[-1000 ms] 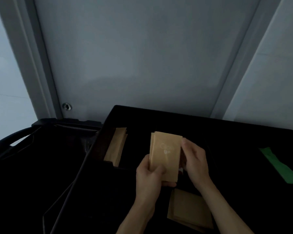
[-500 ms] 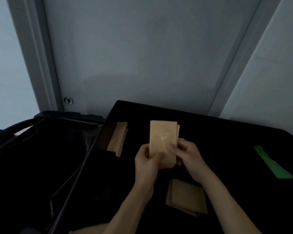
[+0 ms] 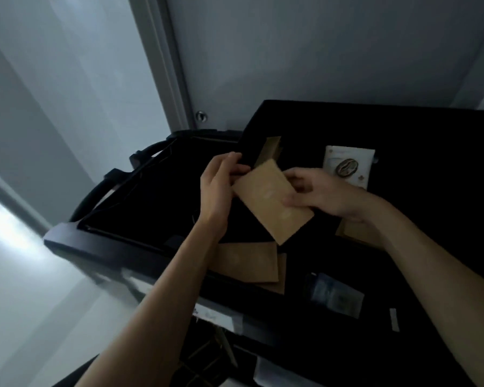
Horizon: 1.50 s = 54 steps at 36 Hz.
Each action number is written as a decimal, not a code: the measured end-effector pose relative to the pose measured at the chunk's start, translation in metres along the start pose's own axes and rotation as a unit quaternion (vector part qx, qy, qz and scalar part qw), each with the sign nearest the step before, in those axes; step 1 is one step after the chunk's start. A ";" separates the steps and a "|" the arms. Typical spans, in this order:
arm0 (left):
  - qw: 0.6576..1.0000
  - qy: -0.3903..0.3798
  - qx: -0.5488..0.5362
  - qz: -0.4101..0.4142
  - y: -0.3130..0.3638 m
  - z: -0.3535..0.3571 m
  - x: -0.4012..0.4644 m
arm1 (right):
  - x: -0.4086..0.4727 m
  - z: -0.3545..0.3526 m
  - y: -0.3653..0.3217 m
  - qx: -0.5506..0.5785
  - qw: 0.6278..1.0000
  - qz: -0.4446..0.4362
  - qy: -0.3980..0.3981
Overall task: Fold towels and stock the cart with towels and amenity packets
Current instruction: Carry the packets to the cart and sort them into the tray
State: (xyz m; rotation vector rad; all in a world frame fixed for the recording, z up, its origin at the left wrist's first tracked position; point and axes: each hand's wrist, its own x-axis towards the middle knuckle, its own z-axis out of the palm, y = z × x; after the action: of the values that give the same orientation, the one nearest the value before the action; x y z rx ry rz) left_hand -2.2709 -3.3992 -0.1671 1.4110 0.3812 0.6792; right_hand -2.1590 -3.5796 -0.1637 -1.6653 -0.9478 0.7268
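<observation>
Brown packets (image 3: 271,201): 1 stack, both hands grip | L hand (image 3: 217,191) | R hand (image 3: 316,192)

Grey wall (image 3: 319,51), pale door frame (image 3: 162,65), dim light.

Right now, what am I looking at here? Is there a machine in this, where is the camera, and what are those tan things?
No machine: these are a person's two bare hands, filmed by one camera worn on the head and looking down, so the arms reach in from below. The dark frame is a housekeeping cart standing by a grey wall. The left hand and right hand together hold a tan paper amenity packet, tilted above the cart's black tray. More tan packets lie flat below it, another stands on edge in a compartment behind. A white sachet with a round dark emblem lies to the right, and a clear-wrapped packet lies nearer the camera.
</observation>
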 end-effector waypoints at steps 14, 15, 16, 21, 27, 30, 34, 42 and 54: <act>0.849 -0.154 0.473 0.177 -0.006 -0.056 -0.069 | 0.007 0.073 0.007 -0.352 0.928 -0.080 -0.093; 0.837 -0.169 0.492 0.168 -0.009 -0.057 -0.071 | 0.007 0.075 0.007 -0.375 0.919 -0.086 -0.088; 0.824 -0.181 0.513 0.161 -0.012 -0.057 -0.073 | 0.006 0.076 0.006 -0.390 0.913 -0.085 -0.086; 0.777 -0.213 0.580 0.119 -0.018 -0.052 -0.076 | 0.001 0.072 0.004 -0.410 0.905 -0.045 -0.104; 0.733 -0.258 0.624 0.079 -0.018 -0.049 -0.072 | 0.001 0.081 0.001 -0.461 0.881 -0.034 -0.106; 0.729 -0.249 0.633 0.078 -0.020 -0.050 -0.072 | -0.002 0.080 -0.003 -0.465 0.879 -0.035 -0.099; 0.724 -0.262 0.635 0.060 -0.020 -0.048 -0.072 | -0.007 0.082 -0.007 -0.512 0.852 -0.019 -0.112; 0.722 -0.270 0.636 0.031 -0.018 -0.045 -0.068 | -0.010 0.086 -0.010 -0.552 0.823 0.003 -0.132; 0.884 -0.137 0.439 0.087 0.027 -0.059 -0.082 | 0.000 0.087 -0.044 -0.415 0.902 -0.099 0.066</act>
State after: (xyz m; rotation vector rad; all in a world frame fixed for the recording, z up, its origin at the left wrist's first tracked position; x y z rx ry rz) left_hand -2.3752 -3.4050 -0.1616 2.4018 0.3513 0.4386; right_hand -2.2416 -3.5306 -0.1451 -2.2557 -1.4153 0.0336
